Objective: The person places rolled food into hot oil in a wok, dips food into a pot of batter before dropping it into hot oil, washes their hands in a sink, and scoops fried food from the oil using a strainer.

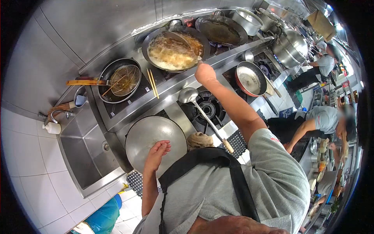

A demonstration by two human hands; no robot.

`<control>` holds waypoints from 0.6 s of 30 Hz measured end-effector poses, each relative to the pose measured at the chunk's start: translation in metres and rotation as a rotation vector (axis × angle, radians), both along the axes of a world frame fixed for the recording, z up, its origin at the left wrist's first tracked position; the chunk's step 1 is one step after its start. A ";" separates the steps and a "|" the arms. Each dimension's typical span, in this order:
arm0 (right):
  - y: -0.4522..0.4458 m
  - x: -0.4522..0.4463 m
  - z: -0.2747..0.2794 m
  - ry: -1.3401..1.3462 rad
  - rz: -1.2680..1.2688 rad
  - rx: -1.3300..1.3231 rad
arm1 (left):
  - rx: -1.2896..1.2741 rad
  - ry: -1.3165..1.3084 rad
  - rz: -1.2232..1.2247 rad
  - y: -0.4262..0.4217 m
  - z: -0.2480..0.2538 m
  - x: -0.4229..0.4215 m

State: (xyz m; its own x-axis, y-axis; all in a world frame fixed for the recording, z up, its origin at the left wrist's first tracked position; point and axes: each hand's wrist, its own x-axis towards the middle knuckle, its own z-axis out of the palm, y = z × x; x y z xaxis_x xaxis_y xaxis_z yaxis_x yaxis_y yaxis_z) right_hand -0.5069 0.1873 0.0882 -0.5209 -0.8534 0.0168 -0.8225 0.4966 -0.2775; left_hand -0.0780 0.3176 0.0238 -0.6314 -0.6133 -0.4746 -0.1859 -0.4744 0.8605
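I see the right hand (205,74) closed round a utensil (199,59) at the near rim of the bubbling wok (206,43); the left hand (157,154), loosely curled, empty, has open room over the pale pan (156,132).

Bright light glares at upper right, the steel wall (93,27) gleams softly, and fisheye distortion curves everything.
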 end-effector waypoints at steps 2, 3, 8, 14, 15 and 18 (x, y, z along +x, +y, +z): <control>-0.005 -0.003 -0.005 0.046 -0.010 -0.024 | -0.001 0.005 0.002 0.000 0.005 -0.003; -0.007 -0.005 -0.006 0.044 -0.011 -0.025 | 0.001 0.011 0.003 0.000 0.007 -0.004; -0.008 -0.017 -0.005 0.134 0.063 -0.047 | -0.008 -0.003 0.014 -0.002 0.006 0.000; 0.006 -0.003 -0.003 0.006 0.007 -0.216 | 0.002 -0.013 0.016 -0.003 0.008 0.000; 0.009 0.002 0.000 0.004 0.007 -0.215 | 0.003 -0.008 0.008 -0.003 0.010 -0.001; 0.013 0.010 0.010 -0.041 0.003 -0.087 | -0.008 -0.017 -0.005 -0.003 0.020 -0.008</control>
State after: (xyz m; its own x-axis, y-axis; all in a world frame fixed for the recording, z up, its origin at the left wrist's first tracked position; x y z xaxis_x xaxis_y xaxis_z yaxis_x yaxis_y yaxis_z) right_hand -0.4966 0.2007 0.0981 -0.5200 -0.8513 0.0699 -0.8112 0.4665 -0.3525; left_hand -0.0864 0.3150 0.0433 -0.6264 -0.6139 -0.4804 -0.2028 -0.4667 0.8609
